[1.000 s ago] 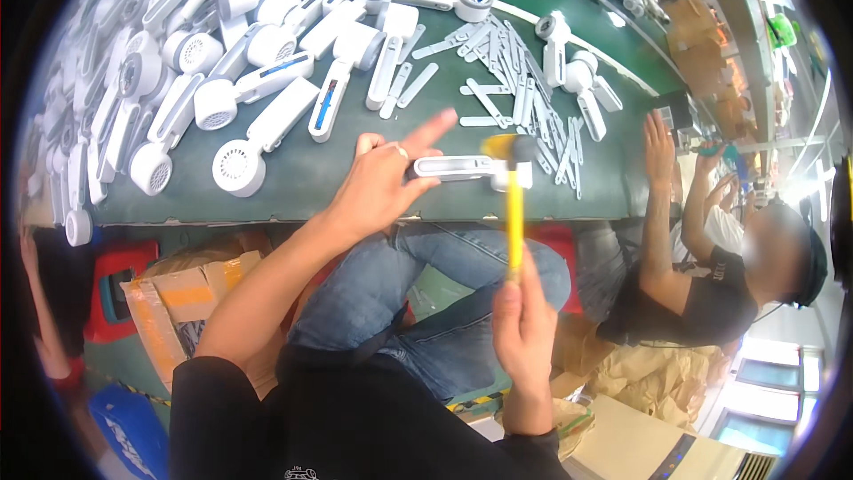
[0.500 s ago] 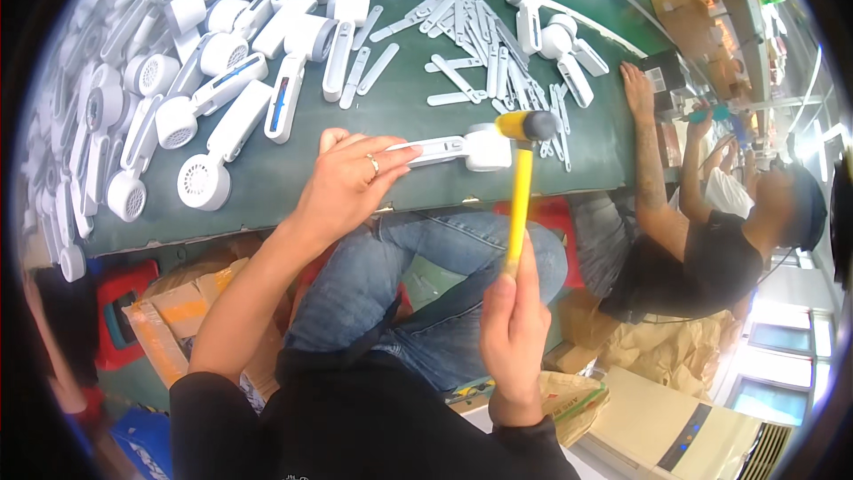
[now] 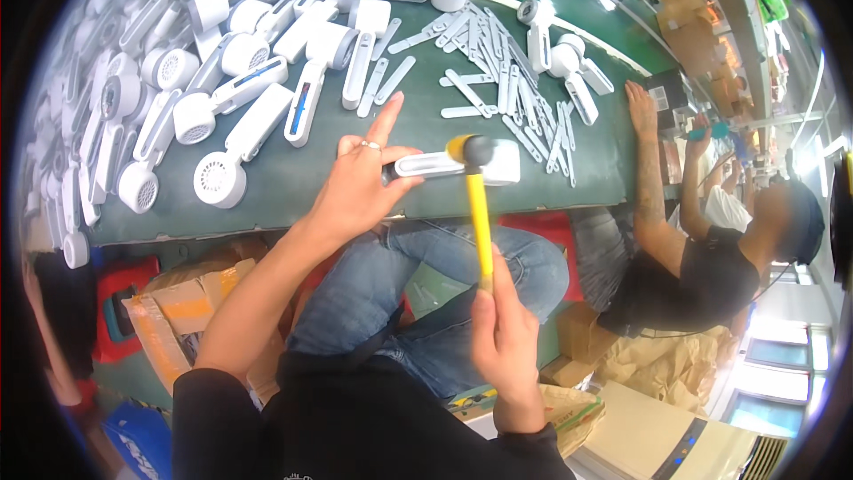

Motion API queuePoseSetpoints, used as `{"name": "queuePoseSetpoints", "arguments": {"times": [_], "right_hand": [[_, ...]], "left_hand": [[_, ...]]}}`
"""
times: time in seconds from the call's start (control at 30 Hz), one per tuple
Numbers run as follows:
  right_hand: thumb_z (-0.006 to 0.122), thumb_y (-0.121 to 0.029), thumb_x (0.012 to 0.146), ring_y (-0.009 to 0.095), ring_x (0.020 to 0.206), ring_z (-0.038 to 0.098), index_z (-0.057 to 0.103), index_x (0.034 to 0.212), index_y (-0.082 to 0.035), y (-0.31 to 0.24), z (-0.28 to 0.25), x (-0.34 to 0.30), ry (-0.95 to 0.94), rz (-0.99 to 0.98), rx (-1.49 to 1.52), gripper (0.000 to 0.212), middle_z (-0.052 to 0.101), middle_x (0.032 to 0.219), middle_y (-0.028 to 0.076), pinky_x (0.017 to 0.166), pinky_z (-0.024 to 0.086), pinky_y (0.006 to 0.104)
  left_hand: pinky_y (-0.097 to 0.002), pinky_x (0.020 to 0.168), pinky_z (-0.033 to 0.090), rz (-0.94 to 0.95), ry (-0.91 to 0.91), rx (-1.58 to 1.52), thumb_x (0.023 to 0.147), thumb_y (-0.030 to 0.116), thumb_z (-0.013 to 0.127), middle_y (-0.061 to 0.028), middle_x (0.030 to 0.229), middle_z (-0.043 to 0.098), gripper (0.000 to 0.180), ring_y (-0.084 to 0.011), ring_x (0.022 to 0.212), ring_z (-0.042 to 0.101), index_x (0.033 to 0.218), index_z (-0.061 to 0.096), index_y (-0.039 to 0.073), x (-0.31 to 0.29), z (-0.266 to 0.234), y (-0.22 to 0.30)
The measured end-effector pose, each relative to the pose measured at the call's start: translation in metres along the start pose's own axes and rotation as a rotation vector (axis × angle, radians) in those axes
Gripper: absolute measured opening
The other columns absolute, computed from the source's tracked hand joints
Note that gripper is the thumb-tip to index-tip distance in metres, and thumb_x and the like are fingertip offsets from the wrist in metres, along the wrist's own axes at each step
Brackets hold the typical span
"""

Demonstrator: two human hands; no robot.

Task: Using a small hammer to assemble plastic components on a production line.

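My left hand pinches the handle end of a white handheld fan-like unit between thumb and fingers, its index finger pointing away over the table. The unit lies across the table's near edge, its wide head to the right. My right hand grips a hammer by its yellow handle. The hammer's black-and-yellow head is over the unit, hiding the part where handle and head join; whether they touch I cannot tell. Beyond my left hand lie loose slim white strips.
A big heap of similar white units covers the table's left side. Several more strips are piled at the middle right. On the right sits a co-worker, one arm on the green table. Cardboard boxes stand below left.
The hammer has moved left, over the unit's handle. My left index finger has lifted and stretched out. The unit sits slightly lower in view, and the whole view has shifted a little.
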State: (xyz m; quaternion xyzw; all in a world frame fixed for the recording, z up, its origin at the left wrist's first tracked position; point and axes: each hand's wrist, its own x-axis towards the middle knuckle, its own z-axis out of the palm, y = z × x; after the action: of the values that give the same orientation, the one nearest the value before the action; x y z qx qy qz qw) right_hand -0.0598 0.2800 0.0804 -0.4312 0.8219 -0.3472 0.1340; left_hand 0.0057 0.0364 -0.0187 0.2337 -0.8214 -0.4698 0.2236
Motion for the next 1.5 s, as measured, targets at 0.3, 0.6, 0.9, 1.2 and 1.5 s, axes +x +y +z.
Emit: {"name": "queuePoseSetpoints", "arguments": {"times": [0.3, 0.6, 0.9, 1.2, 1.5], "right_hand": [[0.057, -0.016, 0.109, 0.027, 0.080, 0.076, 0.052, 0.156, -0.006, 0.029, -0.009, 0.011, -0.063, 0.144, 0.116, 0.049, 0.074, 0.098, 0.020, 0.077, 0.058, 0.0384], [0.066, -0.017, 0.107, 0.007, 0.068, 0.059, 0.054, 0.152, -0.001, 0.055, -0.016, 0.002, 0.180, 0.296, 0.350, 0.050, 0.064, 0.082, 0.000, 0.063, 0.050, 0.0266], [0.072, -0.006, 0.100, 0.003, 0.058, 0.052, 0.058, 0.149, 0.000, 0.028, -0.038, -0.016, 0.373, 0.217, 0.446, 0.051, 0.059, 0.075, -0.004, 0.053, 0.043, 0.0220], [0.064, -0.012, 0.098, 0.029, 0.103, 0.071, 0.077, 0.125, -0.005, 0.127, -0.125, 0.121, 0.476, 0.273, 0.023, 0.031, 0.073, 0.110, 0.017, 0.093, 0.054, 0.0387], [0.075, -0.016, 0.085, 0.036, 0.089, 0.077, 0.069, 0.133, -0.005, 0.243, -0.116, 0.274, 0.242, 0.414, -0.104, 0.050, 0.076, 0.104, 0.024, 0.077, 0.059, 0.0463]], "left_hand": [[-0.0398, 0.097, 0.039, 0.373, 0.124, 0.060, 0.088, 0.007, 0.082, -0.0023, 0.125, 0.079, 0.106, -0.0237, 0.096, 0.067, 0.172, 0.019, 0.010, -0.005, 0.005, -0.015], [-0.0400, 0.094, 0.038, 0.612, 0.202, 0.134, 0.088, -0.004, 0.074, -0.0012, 0.125, 0.078, 0.094, -0.0201, 0.105, 0.070, 0.169, 0.031, 0.013, -0.008, 0.005, -0.010], [-0.0398, 0.091, 0.042, 0.691, 0.256, 0.212, 0.087, -0.003, 0.075, -0.0043, 0.122, 0.078, 0.075, -0.0208, 0.107, 0.071, 0.157, 0.052, 0.011, -0.005, 0.005, 0.000], [-0.0413, 0.097, 0.048, 0.384, 0.116, 0.209, 0.091, 0.013, 0.079, -0.0101, 0.128, 0.076, 0.042, -0.0280, 0.111, 0.070, 0.132, 0.073, 0.009, 0.001, -0.003, 0.002], [-0.0401, 0.094, 0.049, 0.351, 0.083, 0.221, 0.091, 0.010, 0.077, -0.0075, 0.126, 0.076, 0.042, -0.0282, 0.108, 0.070, 0.133, 0.073, 0.013, -0.006, -0.005, 0.009]]}}
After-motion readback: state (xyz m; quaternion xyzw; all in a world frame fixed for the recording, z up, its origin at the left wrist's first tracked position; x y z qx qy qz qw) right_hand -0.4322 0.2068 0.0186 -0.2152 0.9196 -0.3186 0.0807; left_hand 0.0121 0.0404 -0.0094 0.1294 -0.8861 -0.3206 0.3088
